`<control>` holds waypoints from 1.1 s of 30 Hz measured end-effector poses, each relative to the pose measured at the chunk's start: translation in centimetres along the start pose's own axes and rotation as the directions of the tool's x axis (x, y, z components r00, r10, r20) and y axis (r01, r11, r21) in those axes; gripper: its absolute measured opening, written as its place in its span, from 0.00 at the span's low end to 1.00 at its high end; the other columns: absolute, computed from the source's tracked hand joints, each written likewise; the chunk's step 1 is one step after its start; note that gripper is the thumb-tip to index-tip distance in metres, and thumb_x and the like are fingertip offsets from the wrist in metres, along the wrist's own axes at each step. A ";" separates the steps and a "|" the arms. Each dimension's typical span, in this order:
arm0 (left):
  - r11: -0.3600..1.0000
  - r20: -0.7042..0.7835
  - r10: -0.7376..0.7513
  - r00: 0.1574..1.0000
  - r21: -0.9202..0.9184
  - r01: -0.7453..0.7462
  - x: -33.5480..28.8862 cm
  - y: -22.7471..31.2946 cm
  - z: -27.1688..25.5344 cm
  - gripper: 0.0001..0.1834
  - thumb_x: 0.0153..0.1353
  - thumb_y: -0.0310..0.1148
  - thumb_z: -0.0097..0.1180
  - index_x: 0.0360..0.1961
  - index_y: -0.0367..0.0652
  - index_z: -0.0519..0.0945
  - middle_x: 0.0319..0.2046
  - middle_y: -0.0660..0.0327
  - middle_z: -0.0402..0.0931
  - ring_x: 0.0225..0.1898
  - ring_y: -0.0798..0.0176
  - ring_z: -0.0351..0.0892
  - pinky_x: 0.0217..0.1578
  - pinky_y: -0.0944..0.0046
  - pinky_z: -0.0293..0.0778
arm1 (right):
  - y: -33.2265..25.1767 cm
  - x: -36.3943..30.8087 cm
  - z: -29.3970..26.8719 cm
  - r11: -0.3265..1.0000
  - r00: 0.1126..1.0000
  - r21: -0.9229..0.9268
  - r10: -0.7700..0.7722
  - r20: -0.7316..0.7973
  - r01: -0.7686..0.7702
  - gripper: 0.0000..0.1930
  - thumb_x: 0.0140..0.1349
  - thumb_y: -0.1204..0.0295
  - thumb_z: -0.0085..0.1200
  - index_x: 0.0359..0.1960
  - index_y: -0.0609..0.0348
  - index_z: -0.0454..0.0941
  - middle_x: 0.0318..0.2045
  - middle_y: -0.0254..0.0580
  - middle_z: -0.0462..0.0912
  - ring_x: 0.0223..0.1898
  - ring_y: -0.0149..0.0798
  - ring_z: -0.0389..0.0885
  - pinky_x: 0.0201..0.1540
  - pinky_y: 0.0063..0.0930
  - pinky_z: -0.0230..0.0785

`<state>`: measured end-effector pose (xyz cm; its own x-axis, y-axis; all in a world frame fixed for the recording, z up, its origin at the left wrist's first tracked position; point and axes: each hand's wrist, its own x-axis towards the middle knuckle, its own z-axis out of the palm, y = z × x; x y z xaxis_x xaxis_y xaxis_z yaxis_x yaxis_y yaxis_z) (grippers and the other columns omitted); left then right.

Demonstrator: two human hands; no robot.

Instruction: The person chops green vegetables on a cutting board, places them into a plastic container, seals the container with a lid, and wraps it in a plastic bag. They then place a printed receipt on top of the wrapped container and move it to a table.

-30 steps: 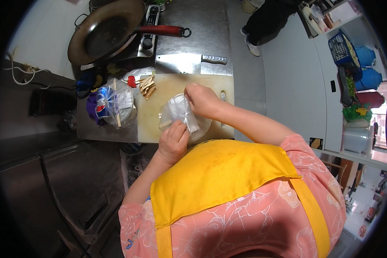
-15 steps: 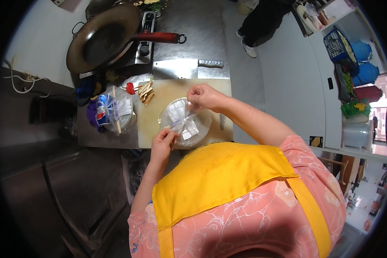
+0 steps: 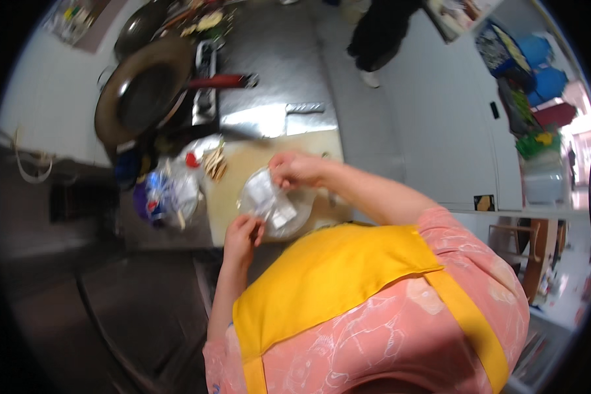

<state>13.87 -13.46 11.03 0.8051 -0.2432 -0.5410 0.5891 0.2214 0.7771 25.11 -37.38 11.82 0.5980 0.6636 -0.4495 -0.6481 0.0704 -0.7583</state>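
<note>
A round white container inside a clear plastic bag (image 3: 284, 218) sits on a pale cutting board (image 3: 226, 209). White paper-like packets lie on top, under or in the plastic. My left hand (image 3: 243, 234) pinches the bag at its near left side. My right hand (image 3: 297, 170) is closed at the bag's far side, its fingertips over the plastic. Left of the board is a second clear bag (image 3: 184, 190) with a blue package and wooden chopsticks. A small bundle of pale sticks (image 3: 215, 163) lies at the board's upper left corner.
Beyond the board lies a cleaver (image 3: 256, 122). A large wok (image 3: 141, 92) with a red handle stands at the far left, beside a burner control panel (image 3: 205, 79). Another person's dark-trousered legs (image 3: 382, 36) show at the back. Shelves with a blue basket (image 3: 502, 49) stand right.
The whole view has shifted and blurred as my head moved. My right hand has come slightly inward over the bag; my left hand keeps its place at the near left side.
</note>
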 end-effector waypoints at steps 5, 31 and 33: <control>0.992 0.090 -0.031 0.995 0.122 0.020 0.2 -0.3 -0.3 0.08 0.68 0.31 0.50 0.33 0.40 0.77 0.19 0.63 0.72 0.16 0.71 0.67 0.16 0.72 0.60 | -0.6 -0.6 2.7 0.895 0.990 0.423 -0.142 -0.026 0.140 0.32 0.61 0.78 0.57 0.66 0.47 0.61 0.50 0.44 0.82 0.33 0.23 0.77 0.21 0.17 0.60; 0.947 0.031 -0.142 0.989 0.294 0.127 4.1 0.5 3.7 0.09 0.63 0.33 0.57 0.38 0.38 0.78 0.35 0.58 0.79 0.37 0.65 0.76 0.38 0.69 0.73 | 3.1 0.4 1.9 0.914 0.940 -0.259 -0.257 0.227 0.312 0.51 0.49 0.86 0.53 0.75 0.58 0.39 0.40 0.55 0.84 0.23 0.41 0.82 0.24 0.28 0.76; 0.951 0.029 -0.144 0.989 0.282 0.130 4.2 0.5 3.8 0.09 0.63 0.33 0.57 0.39 0.38 0.78 0.36 0.57 0.79 0.37 0.65 0.76 0.38 0.68 0.73 | 3.4 0.2 2.0 0.914 0.937 -0.251 -0.266 0.227 0.320 0.50 0.49 0.87 0.53 0.75 0.59 0.40 0.33 0.52 0.85 0.25 0.39 0.83 0.24 0.27 0.76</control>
<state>17.31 -17.95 10.41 0.7096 -0.2996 -0.6377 0.6452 -0.0874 0.7590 22.04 -35.48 10.07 0.6252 0.7723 -0.1126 -0.2824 0.0894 -0.9551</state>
